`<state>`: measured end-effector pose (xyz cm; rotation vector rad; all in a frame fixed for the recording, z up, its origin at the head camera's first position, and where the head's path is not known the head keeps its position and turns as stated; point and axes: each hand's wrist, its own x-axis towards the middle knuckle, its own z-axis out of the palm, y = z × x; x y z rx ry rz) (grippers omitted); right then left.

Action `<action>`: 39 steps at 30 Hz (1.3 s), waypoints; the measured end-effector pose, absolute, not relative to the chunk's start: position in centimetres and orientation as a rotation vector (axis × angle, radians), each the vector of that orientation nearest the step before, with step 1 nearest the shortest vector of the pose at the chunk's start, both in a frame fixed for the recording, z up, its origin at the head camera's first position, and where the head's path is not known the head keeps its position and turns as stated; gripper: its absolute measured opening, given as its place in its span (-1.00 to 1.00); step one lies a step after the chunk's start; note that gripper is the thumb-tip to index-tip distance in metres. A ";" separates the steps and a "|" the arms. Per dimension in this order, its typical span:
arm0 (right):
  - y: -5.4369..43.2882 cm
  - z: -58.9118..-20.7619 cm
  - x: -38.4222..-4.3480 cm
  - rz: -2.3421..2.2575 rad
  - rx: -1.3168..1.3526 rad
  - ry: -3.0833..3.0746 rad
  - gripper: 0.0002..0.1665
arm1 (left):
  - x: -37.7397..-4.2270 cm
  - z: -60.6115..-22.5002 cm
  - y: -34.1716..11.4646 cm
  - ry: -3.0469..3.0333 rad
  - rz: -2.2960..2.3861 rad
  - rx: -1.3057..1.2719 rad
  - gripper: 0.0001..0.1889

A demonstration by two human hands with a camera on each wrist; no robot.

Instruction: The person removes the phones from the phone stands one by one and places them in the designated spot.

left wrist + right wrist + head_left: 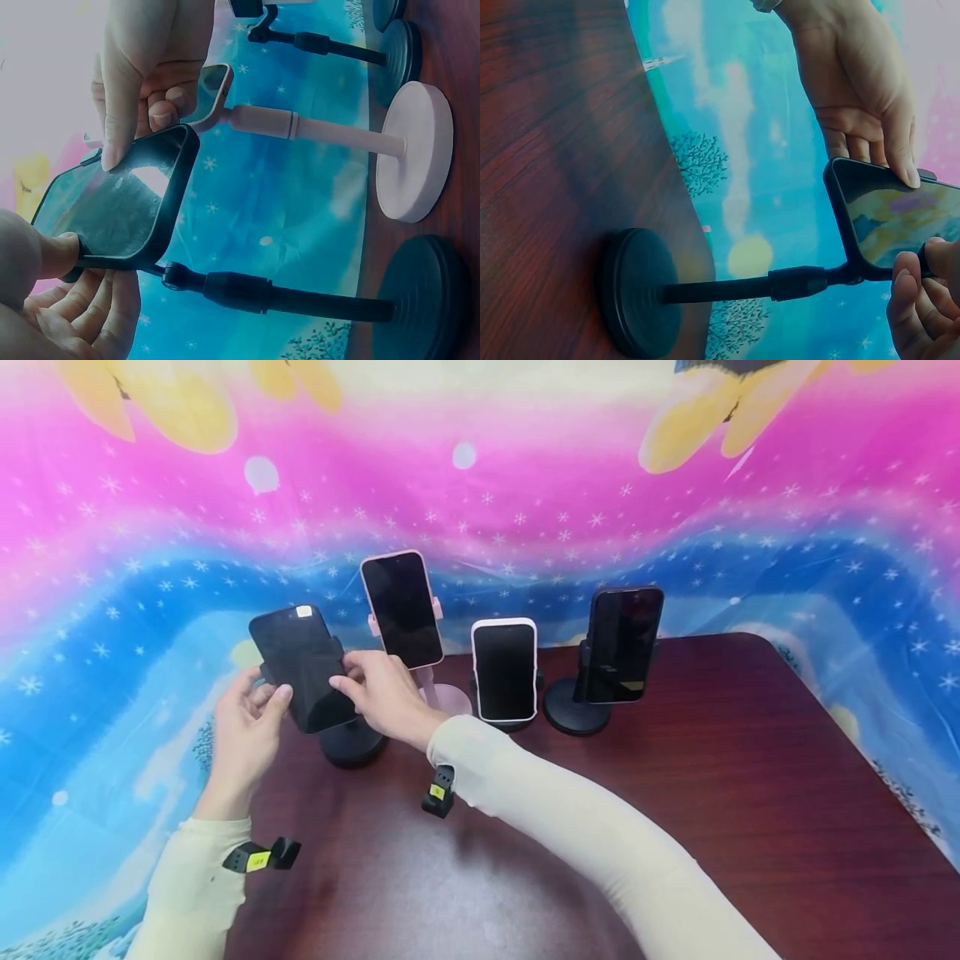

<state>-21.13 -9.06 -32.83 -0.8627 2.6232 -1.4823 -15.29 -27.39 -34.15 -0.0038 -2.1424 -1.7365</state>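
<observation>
A black phone [300, 664] sits tilted in the clamp of a black phone stand [352, 747] at the left of the row. My left hand [247, 731] grips its left edge, thumb on the front and fingers behind, as the left wrist view shows. Across from it, my right hand [390, 697] pinches the right edge near the clamp arm [334, 647], its thumb [116, 142] on the screen side. The stand's thin pole [720, 291] rises to the back of the phone, where the joint is partly hidden.
Rightward stand a pink-cased phone [405, 610] on a pink stand [450, 700], a white-cased phone [506, 672], and another black phone [626, 643] on a black stand [576, 708]. A patterned cloth [487, 518] hangs behind the dark wooden table [735, 760].
</observation>
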 end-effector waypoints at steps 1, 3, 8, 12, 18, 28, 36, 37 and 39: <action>-8.9 -32.8 -21.0 -1.490 -0.863 2.611 -0.80 | -15.1 -34.1 -27.3 -2.142 -1.733 -0.008 -0.69; -8.7 -32.7 -20.7 -1.502 -0.866 2.590 -0.81 | -14.8 -34.0 -27.2 -2.147 -1.711 -0.022 -0.71; -8.1 -32.4 -19.9 -1.548 -0.904 2.571 -0.83 | -13.8 -33.6 -26.8 -2.135 -1.692 -0.057 -0.75; -7.4 -32.2 -19.2 -1.588 -0.961 2.566 -0.84 | -13.0 -33.1 -26.3 -2.171 -1.602 -0.043 -0.74; -6.2 -32.1 -17.9 -1.634 -0.992 2.560 -0.85 | -12.0 -32.5 -25.4 -2.196 -1.510 -0.072 -0.71; -4.4 -32.4 -15.9 -1.749 -1.000 2.465 -0.88 | -10.0 -31.8 -23.8 -2.243 -1.346 -0.077 -0.63; -2.9 -32.5 -14.5 -1.785 -0.996 2.427 -0.89 | -8.8 -32.0 -22.9 -2.229 -1.345 -0.091 -0.59; -2.7 -32.5 -14.3 -1.785 -1.003 2.434 -0.89 | -8.6 -32.0 -22.7 -2.220 -1.358 -0.107 -0.59; -2.3 -32.6 -14.1 -1.788 -1.019 2.449 -0.89 | -8.4 -32.0 -22.4 -2.200 -1.375 -0.134 -0.59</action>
